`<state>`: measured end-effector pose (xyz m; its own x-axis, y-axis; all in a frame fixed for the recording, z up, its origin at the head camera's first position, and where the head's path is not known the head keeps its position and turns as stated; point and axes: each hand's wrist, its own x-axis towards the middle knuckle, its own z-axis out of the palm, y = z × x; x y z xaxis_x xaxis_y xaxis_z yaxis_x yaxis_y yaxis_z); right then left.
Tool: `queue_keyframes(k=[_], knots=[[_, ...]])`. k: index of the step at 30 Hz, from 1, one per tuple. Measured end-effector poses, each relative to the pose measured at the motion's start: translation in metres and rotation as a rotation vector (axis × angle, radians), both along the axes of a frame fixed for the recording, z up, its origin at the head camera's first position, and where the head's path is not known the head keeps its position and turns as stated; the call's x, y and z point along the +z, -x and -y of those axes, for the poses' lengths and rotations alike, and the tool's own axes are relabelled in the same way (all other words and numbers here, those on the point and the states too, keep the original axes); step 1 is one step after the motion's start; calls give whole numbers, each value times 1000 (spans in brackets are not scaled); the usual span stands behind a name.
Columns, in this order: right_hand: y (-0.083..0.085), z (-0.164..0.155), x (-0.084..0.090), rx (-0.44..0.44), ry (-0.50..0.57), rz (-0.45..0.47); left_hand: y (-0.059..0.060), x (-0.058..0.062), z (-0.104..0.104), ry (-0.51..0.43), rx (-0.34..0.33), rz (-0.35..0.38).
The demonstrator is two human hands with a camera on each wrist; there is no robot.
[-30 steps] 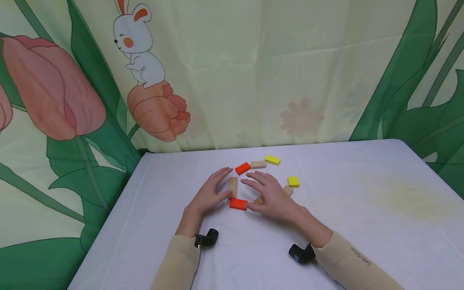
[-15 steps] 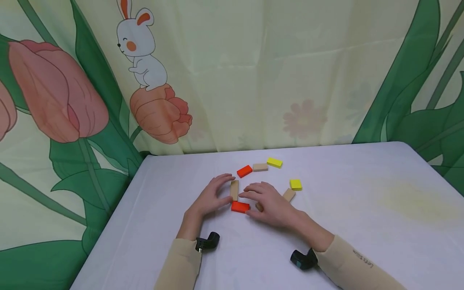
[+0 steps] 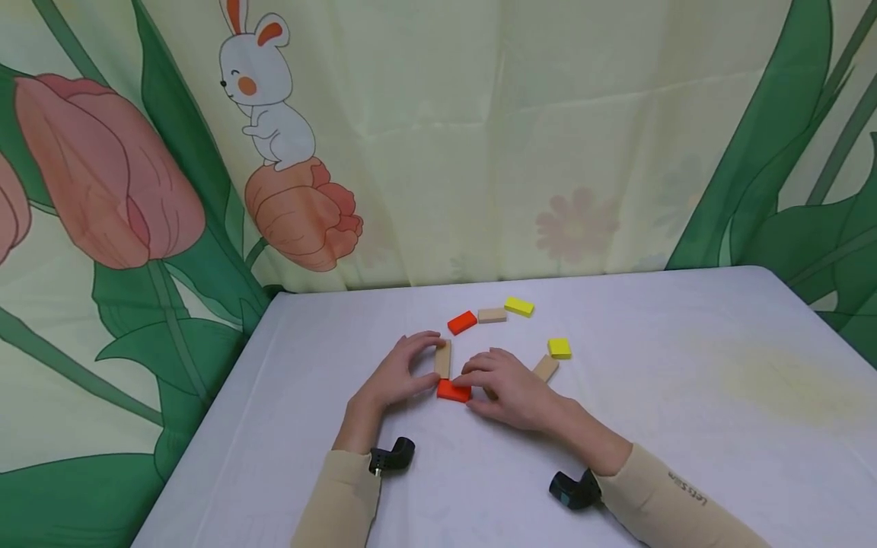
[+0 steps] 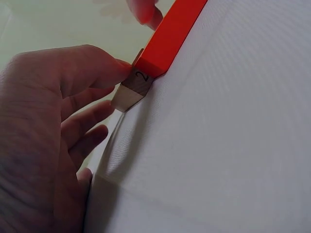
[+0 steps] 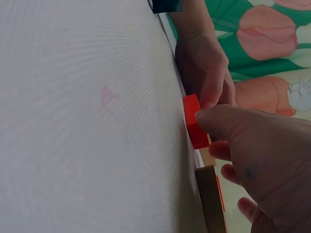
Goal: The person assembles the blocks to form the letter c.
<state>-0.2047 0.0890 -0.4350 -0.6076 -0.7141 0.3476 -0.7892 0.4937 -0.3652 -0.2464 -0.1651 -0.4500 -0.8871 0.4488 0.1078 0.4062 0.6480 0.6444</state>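
In the head view a plain wooden block [image 3: 443, 360] lies lengthwise away from the person, its near end meeting a red block [image 3: 454, 391] set crosswise. My left hand [image 3: 400, 371] pinches the plain block between thumb and fingers; the left wrist view shows a dark "2" on this block [image 4: 138, 80]. My right hand [image 3: 507, 389] has its thumb and index finger on the red block's right part. From the right wrist, the thumb presses one side of that red block [image 5: 195, 121]. Another plain block [image 5: 211, 199] sits beneath the right hand, hidden in the head view.
Farther back on the white table [image 3: 685, 426] lie a red block [image 3: 462, 323], a plain block [image 3: 492, 315] and a yellow block [image 3: 519, 307] in a curve. Right of the hand are a yellow block [image 3: 559, 348] and a plain block [image 3: 546, 368]. A printed curtain [image 3: 438, 152] hangs behind.
My right hand's fingers have come down and closed onto the red block. The left fingers have drawn in from beside the plain block to its far end.
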Motion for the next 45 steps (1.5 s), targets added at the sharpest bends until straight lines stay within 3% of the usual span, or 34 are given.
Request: queue_keyframes(k=[10,20,45], knots=[[1,4,-1,10,-54,-25,1,-1,3,-38,-21,-31],[-2,3,1,-9,-73,-6,-1,1,-2,-39,12,4],[-4,5,2,-12,-54,-16,-1,-1,-3,-33,34,11]])
